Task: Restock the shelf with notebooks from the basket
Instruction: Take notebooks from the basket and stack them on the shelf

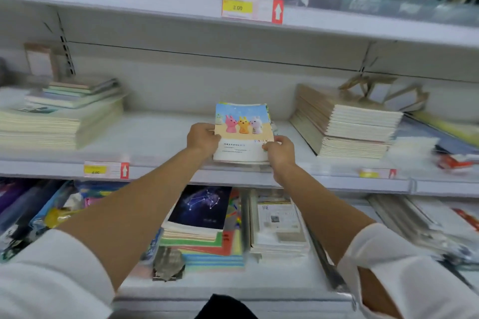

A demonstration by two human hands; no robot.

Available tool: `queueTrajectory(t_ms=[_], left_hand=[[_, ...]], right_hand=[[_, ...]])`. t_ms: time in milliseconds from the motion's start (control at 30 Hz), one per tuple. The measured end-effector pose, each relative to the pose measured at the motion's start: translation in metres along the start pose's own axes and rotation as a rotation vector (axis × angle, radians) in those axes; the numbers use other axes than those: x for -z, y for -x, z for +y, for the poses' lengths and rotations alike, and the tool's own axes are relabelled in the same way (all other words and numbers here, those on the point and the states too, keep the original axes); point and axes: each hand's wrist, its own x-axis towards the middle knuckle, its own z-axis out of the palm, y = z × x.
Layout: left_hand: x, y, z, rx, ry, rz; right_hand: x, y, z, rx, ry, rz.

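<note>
Left hand (203, 138) closed on left edge of notebooks (242, 132); right hand (279, 151) closed on lower right corner. Both grips holding the small stack flat on middle shelf (160, 137), between two larger stacks. Arms extended forward, sleeves rolled.

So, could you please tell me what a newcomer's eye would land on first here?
Probably the bright cartoon-rabbit notebook stack at the middle shelf's centre, gripped by the left hand and right hand. Next, the tall cream-paged notebook pile to its right, and the dark constellation-cover notebook on the shelf below.
</note>
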Motion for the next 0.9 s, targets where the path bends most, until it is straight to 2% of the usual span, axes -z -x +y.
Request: queueTrajectory(t_ms=[233, 400, 533, 600, 700, 800, 900], left_hand=[[-0.043, -0.048, 0.013, 0.052, 0.104, 0.001], [-0.067, -0.080, 0.010, 0.060, 0.029, -0.036], [-0.074, -0.089, -0.005, 0.121, -0.037, -0.117], [-0.071, -0.090, -0.009, 0.153, -0.027, -0.202], [-0.063, -0.088, -0.011, 0.109, -0.009, -0.364], [-0.058, -0.086, -0.019, 0.037, -0.158, -0.516], [-0.062, -0.084, -0.025, -0.051, -0.206, -0.524]], right_hand=[[0.017, -0.070, -0.014, 0.141, 0.181, 0.014], [0.020, -0.111, -0.009, 0.137, 0.186, -0.004], [0.025, -0.141, 0.011, 0.048, 0.429, 0.005], [0.027, -0.155, 0.025, 0.018, 0.572, -0.040], [0.035, -0.153, 0.026, 0.049, 0.578, -0.120], [0.051, -0.144, 0.020, 0.033, 0.560, -0.332], [0.058, -0.143, 0.021, 0.072, 0.729, -0.426]])
